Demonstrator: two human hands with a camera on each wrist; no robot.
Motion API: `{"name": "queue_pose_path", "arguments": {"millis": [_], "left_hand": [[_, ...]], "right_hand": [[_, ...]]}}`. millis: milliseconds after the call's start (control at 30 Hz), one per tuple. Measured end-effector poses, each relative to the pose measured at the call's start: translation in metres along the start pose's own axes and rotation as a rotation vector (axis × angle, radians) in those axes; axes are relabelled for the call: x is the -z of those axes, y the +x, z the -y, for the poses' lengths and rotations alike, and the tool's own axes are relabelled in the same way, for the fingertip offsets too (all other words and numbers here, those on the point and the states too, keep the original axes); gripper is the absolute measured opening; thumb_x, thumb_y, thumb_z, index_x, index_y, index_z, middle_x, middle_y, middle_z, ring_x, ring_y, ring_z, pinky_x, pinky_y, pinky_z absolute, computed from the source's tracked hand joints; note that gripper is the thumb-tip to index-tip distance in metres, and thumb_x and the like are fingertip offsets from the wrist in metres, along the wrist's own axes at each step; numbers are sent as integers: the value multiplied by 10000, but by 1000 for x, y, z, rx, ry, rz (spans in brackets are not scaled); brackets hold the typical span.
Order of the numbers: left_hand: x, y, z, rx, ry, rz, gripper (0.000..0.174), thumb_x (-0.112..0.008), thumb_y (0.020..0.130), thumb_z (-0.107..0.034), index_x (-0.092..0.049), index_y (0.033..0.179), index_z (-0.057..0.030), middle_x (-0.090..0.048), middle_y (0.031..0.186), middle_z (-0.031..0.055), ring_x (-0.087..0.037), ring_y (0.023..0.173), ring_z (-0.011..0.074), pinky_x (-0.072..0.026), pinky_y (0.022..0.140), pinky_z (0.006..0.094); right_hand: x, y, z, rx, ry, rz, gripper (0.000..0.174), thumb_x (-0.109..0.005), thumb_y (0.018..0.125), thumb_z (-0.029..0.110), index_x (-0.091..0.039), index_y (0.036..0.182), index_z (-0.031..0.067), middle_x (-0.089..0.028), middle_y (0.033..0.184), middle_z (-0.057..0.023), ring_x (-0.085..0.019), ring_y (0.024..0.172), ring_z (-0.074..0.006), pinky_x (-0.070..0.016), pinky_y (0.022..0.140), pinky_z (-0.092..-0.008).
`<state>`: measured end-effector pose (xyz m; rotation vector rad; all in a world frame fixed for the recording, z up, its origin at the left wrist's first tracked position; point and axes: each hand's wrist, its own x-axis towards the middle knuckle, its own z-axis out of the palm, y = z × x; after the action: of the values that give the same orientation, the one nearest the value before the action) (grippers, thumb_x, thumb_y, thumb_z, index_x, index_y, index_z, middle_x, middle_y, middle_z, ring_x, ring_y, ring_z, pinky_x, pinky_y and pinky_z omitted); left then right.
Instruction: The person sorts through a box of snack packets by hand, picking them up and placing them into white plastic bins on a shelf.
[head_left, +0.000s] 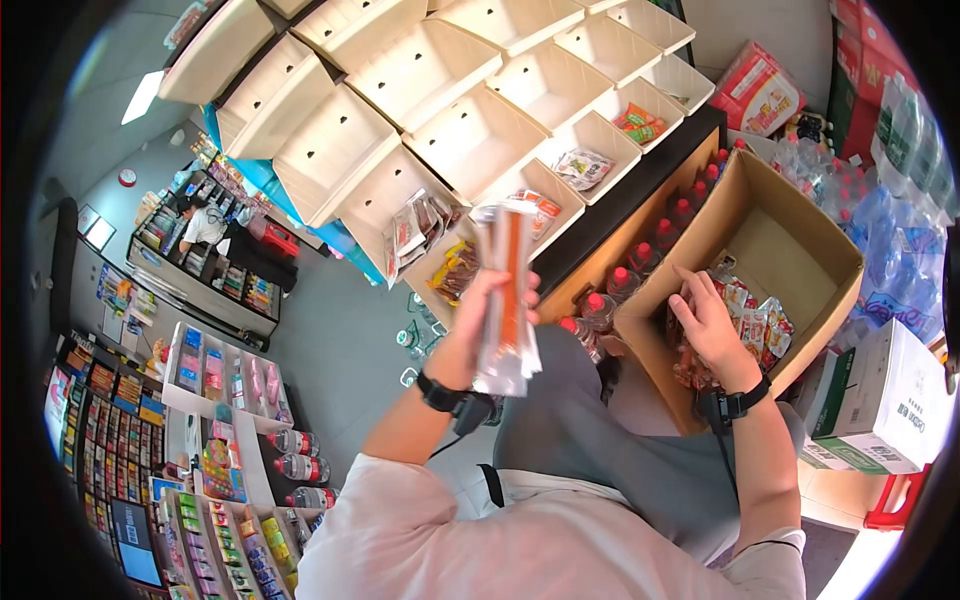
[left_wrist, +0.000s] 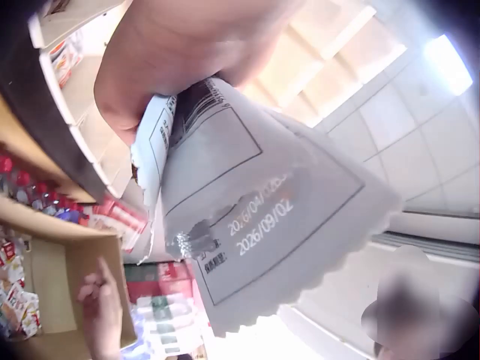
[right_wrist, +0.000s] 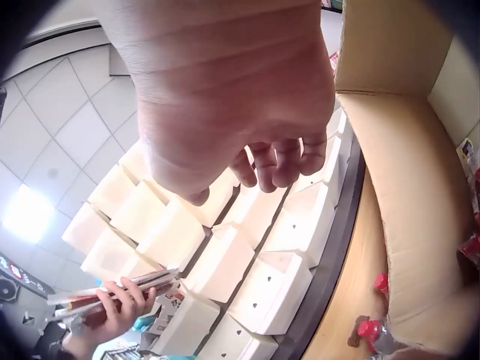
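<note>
My left hand [head_left: 472, 325] grips a bundle of long silvery and reddish-brown snack packets [head_left: 508, 290] upright in front of the bins. In the left wrist view, the printed end of a packet [left_wrist: 247, 202] hangs below the left hand [left_wrist: 187, 45]. My right hand [head_left: 712, 325] is over the cardboard box [head_left: 800, 235], above small red-and-white packets [head_left: 770, 330], holding nothing visible. The right wrist view shows the right hand [right_wrist: 240, 112] with fingers loosely bent and nothing in them, and the left hand [right_wrist: 116, 311] around the bundle farther off.
Tiered cream bins [head_left: 430, 70] stand ahead, a few holding packets [head_left: 583, 168]. Red-capped bottles [head_left: 645, 258] line the shelf base beside the box. Wrapped bottles [head_left: 895, 250] and white cartons [head_left: 885, 395] are at the right. Shop shelves [head_left: 110, 450] stand at the left.
</note>
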<state>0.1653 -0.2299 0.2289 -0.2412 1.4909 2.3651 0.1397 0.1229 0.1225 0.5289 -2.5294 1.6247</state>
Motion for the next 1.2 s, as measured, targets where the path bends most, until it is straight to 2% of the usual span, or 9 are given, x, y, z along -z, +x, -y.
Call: {"name": "queue_pose_path", "arguments": {"millis": [67,233,500,700,800,900,1000,1067,1200], "left_hand": [[-35,-35,-41,-208,67,-199,448,-564,914,-333,-570,1194,16,-651,878,78,-663,727,206,-569,714,319],[62,-13,-141,-86,-322,53,484,-600,941,-137,-429,1337,81,-583,1189,161,-625,938,226,-558,865,332],[26,-56,-137,-82,-309,-22,492,-549,946,-131,-411,1359,97,-569,1221,184,-613,945,231,-554,863,342],[83,-30,-154,-27,-26,10,436,-553,936,-152,-491,1309,67,-645,1036,151,-644,950,244,-554,887,352],[85,-1,-166,-172,26,-300,440,-579,915,-242,-541,1272,13,-651,1027,154,-672,879,313,-575,796,415],[133,37,-190,-191,156,-467,503,-639,888,-263,-525,1312,-18,-642,1173,171,-660,982,336,-548,881,463],[123,47,-188,-286,502,-656,555,-681,875,-296,-519,1324,-13,-616,1264,180,-620,1101,355,-486,990,507],[151,79,-177,-559,1026,-880,677,-693,884,-321,-458,1429,5,-523,1403,232,-502,1294,391,-378,1105,532],[90,75,-146,-662,1647,-302,753,-717,877,-375,-428,1495,-58,-343,1564,252,-349,1440,397,-279,1174,532]], "right_hand": [[1,0,0,-8,-5,13,498,-618,963,174,-485,1410,-3,-509,1011,-123,-558,829,-224,-499,776,-343],[2,-4,-1,-27,-27,47,471,-642,940,142,-511,1370,-1,-519,1018,-117,-576,839,-229,-509,780,-347],[5,-4,-14,-13,-61,39,435,-654,910,99,-545,1326,33,-549,1018,-114,-603,860,-249,-523,784,-358],[7,-3,-13,-10,-64,41,424,-657,899,84,-555,1307,35,-557,1008,-115,-607,869,-261,-524,790,-366],[6,-3,-15,-7,-73,46,425,-655,898,81,-554,1308,36,-559,1002,-116,-608,873,-263,-525,795,-370],[5,-3,-15,-3,-68,42,424,-654,897,80,-554,1307,38,-559,1000,-119,-610,877,-263,-527,799,-371],[6,-3,-16,0,-59,29,420,-653,896,79,-556,1303,39,-559,999,-123,-615,864,-264,-530,788,-369],[7,-5,-17,-10,-61,23,415,-653,895,77,-559,1298,39,-559,998,-124,-620,847,-266,-533,771,-368],[7,-3,-25,5,-46,22,411,-655,892,74,-563,1291,39,-570,1005,-126,-632,814,-267,-538,729,-368]]}}
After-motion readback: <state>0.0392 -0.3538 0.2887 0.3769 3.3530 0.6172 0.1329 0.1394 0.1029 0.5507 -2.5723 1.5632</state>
